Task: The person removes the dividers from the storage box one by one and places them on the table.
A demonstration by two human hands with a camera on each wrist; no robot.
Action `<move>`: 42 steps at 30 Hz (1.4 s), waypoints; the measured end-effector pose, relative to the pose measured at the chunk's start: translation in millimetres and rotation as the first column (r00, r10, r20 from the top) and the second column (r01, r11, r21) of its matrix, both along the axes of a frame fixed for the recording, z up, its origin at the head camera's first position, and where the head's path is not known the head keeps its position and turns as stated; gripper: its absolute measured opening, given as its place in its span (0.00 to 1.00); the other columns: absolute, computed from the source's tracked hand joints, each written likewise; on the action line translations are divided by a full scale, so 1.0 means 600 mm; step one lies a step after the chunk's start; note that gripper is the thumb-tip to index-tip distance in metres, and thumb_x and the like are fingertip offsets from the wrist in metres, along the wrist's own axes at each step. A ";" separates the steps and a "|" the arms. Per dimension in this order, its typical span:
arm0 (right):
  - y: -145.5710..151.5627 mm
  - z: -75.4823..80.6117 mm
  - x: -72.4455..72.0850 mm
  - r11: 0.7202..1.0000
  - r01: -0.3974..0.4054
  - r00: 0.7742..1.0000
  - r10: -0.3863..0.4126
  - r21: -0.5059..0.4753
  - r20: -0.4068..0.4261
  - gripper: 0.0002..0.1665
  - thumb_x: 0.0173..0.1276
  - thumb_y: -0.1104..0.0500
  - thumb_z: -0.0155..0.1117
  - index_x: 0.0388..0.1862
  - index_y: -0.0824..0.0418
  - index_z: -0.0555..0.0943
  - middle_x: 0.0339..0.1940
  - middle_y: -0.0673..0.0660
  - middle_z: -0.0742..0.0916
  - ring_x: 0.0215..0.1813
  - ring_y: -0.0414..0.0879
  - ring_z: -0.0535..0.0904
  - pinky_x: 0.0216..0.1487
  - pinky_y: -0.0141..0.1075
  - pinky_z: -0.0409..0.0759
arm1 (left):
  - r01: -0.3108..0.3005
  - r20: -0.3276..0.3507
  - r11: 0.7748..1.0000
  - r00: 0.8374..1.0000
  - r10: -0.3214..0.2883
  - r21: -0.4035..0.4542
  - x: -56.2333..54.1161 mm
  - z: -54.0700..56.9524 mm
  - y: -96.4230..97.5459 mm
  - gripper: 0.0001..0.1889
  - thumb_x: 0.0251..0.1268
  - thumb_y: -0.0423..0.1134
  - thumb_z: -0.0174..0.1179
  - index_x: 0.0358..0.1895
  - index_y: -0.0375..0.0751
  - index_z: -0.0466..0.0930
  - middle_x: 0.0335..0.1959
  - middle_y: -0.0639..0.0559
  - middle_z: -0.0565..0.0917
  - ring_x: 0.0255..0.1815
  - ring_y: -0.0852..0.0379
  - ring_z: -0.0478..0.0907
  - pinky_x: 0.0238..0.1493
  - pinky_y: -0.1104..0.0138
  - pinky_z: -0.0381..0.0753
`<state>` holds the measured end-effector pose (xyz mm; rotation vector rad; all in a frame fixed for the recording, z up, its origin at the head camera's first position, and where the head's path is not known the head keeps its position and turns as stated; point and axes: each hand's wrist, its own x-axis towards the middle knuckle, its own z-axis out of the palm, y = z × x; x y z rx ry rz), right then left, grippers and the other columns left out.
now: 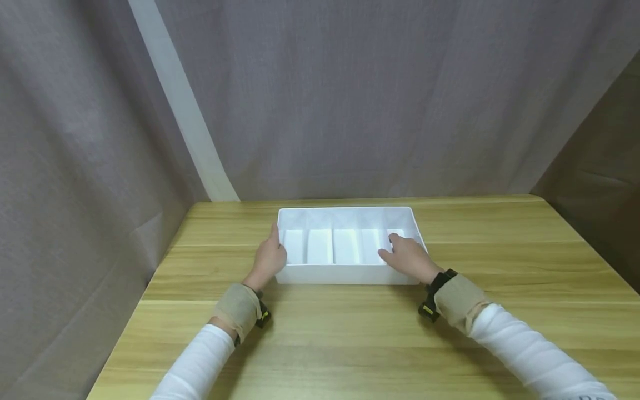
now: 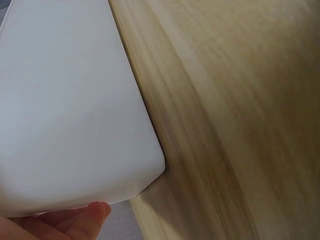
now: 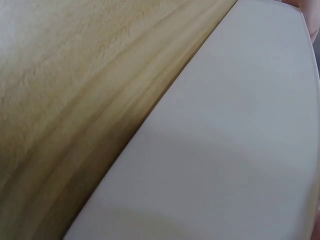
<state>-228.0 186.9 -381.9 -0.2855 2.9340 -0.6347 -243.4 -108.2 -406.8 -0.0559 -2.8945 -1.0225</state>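
A white compartment box [image 1: 345,274] lies lengthwise on the wooden table, its inside split by low dividers. My left hand [image 1: 270,256] grips the left end, with a finger along the outer wall and the thumb at the rim. In the left wrist view, fingertips [image 2: 100,209] bend against the end of the box's smooth side wall [image 2: 75,110]. My right hand [image 1: 411,259] holds the right end from the front corner, its thumb and a finger reaching over the rim into the rightmost compartment. The right wrist view is mostly the box's front wall [image 3: 215,135].
The wooden table [image 1: 320,344] runs around the box, and its back edge lies close behind. A grey curtain [image 1: 350,100] hangs beyond that edge, with a pale strip [image 1: 185,100] at the left. Black straps with wrist cameras sit on both wrists.
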 end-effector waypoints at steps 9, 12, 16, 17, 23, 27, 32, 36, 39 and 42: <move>0.001 0.000 -0.004 1.000 0.010 0.997 -0.008 0.027 -0.072 0.17 0.61 0.54 0.47 0.16 0.61 0.65 0.13 0.51 0.65 0.18 0.43 0.60 0.20 0.33 0.57 | -0.002 0.017 1.000 1.000 0.002 0.018 0.000 0.000 0.000 0.32 0.59 0.29 0.36 0.68 0.31 0.39 0.11 0.51 0.64 0.11 0.58 0.58 0.14 0.68 0.61; 0.001 -0.001 -0.005 1.000 0.016 0.998 -0.015 0.016 -0.060 0.17 0.61 0.54 0.47 0.16 0.61 0.66 0.14 0.51 0.65 0.18 0.43 0.60 0.20 0.33 0.58 | -0.003 0.011 1.000 1.000 0.002 0.020 0.001 0.000 0.000 0.32 0.59 0.29 0.36 0.68 0.31 0.40 0.12 0.50 0.64 0.11 0.57 0.59 0.14 0.67 0.61; 0.002 -0.003 -0.005 1.000 0.025 0.998 -0.024 0.010 -0.051 0.17 0.61 0.54 0.47 0.16 0.61 0.65 0.13 0.51 0.65 0.18 0.43 0.60 0.20 0.33 0.58 | -0.003 0.002 1.000 1.000 0.003 0.017 0.001 0.000 0.000 0.32 0.58 0.29 0.37 0.68 0.30 0.41 0.13 0.49 0.66 0.13 0.56 0.60 0.16 0.67 0.62; 0.002 -0.003 -0.005 1.000 0.026 0.998 -0.026 0.009 -0.051 0.16 0.61 0.55 0.46 0.15 0.61 0.65 0.13 0.51 0.65 0.18 0.43 0.60 0.20 0.33 0.58 | -0.003 0.005 1.000 1.000 0.003 0.020 0.001 -0.001 0.001 0.32 0.59 0.29 0.37 0.68 0.30 0.41 0.13 0.49 0.66 0.13 0.56 0.60 0.16 0.67 0.62; 0.003 -0.007 -0.005 0.999 0.036 0.997 -0.036 0.001 -0.067 0.15 0.58 0.57 0.45 0.14 0.60 0.63 0.13 0.51 0.66 0.17 0.44 0.61 0.19 0.33 0.59 | -0.001 0.013 1.000 1.000 0.001 0.021 0.001 0.001 0.000 0.32 0.59 0.29 0.37 0.68 0.31 0.40 0.13 0.49 0.65 0.13 0.56 0.59 0.16 0.67 0.62; 0.004 -0.010 -0.006 0.999 0.042 0.996 -0.042 -0.009 -0.078 0.15 0.58 0.57 0.45 0.13 0.59 0.62 0.12 0.51 0.65 0.17 0.44 0.60 0.19 0.33 0.58 | -0.003 0.013 1.000 1.000 0.003 0.017 0.001 0.000 0.000 0.32 0.59 0.29 0.37 0.68 0.30 0.40 0.14 0.48 0.66 0.13 0.56 0.60 0.16 0.67 0.62; 0.003 -0.012 -0.006 0.999 0.045 0.994 -0.048 -0.031 -0.095 0.16 0.58 0.58 0.46 0.12 0.58 0.61 0.11 0.50 0.64 0.16 0.43 0.60 0.19 0.33 0.58 | 0.000 0.014 1.000 1.000 0.000 0.017 0.001 0.000 -0.001 0.32 0.59 0.29 0.37 0.68 0.30 0.40 0.14 0.47 0.67 0.13 0.56 0.60 0.16 0.67 0.62; 0.004 -0.011 -0.006 0.998 0.049 0.994 -0.053 -0.050 -0.099 0.16 0.58 0.59 0.46 0.11 0.58 0.60 0.11 0.50 0.64 0.16 0.43 0.59 0.19 0.32 0.58 | -0.001 0.010 1.000 1.000 0.001 0.008 0.001 0.001 -0.001 0.32 0.59 0.29 0.38 0.68 0.30 0.41 0.16 0.43 0.71 0.14 0.55 0.62 0.18 0.67 0.64; 0.004 -0.010 -0.005 0.997 0.055 0.993 -0.061 -0.057 -0.101 0.16 0.58 0.58 0.47 0.11 0.58 0.61 0.11 0.50 0.63 0.16 0.43 0.59 0.19 0.32 0.58 | 0.001 0.011 1.000 1.000 -0.001 0.008 0.001 0.002 0.000 0.31 0.59 0.29 0.37 0.68 0.29 0.42 0.21 0.38 0.75 0.15 0.53 0.64 0.18 0.66 0.65; 0.005 -0.010 -0.006 0.997 0.058 0.992 -0.064 -0.054 -0.108 0.17 0.57 0.58 0.47 0.11 0.58 0.61 0.11 0.50 0.62 0.16 0.43 0.59 0.19 0.32 0.57 | -0.002 0.014 1.000 1.000 0.002 0.006 0.001 0.002 0.000 0.31 0.59 0.29 0.37 0.68 0.29 0.42 0.24 0.36 0.77 0.17 0.53 0.66 0.19 0.66 0.65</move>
